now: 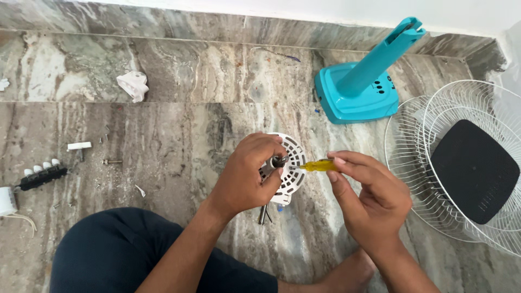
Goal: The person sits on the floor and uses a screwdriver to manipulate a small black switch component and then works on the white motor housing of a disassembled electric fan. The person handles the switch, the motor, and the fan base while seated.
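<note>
Left hand fingers are clamped round a white vented fan motor housing, thumb and index pinched at a dark metal hub on its face. The housing is held just above the marble floor, roughly centre of view, in front of the person's knee. A metal shaft sticks out below the housing, under the palm.

Right hand fingers are closed on the yellow handle of a screwdriver. The tool lies about level, tip pointing left into the housing beside the hub. Whether the tip is actually seated on a screw, I cannot tell.

Outward, right side: two white wire fan grilles lie nested on the floor like a shallow basket, and a black square pad rests in them. Nothing else is visible inside.

Behind the hands: the turquoise fan base with its stand column sits on the raised marble step, column tilted toward the upper right.

Left side, well apart from the hands: a black switch block with white push buttons, a white plastic part with wires at the frame edge, a small white plastic bar, a loose screw, and a few smaller bits too small to identify. A white plastic piece lies on the step.
</note>
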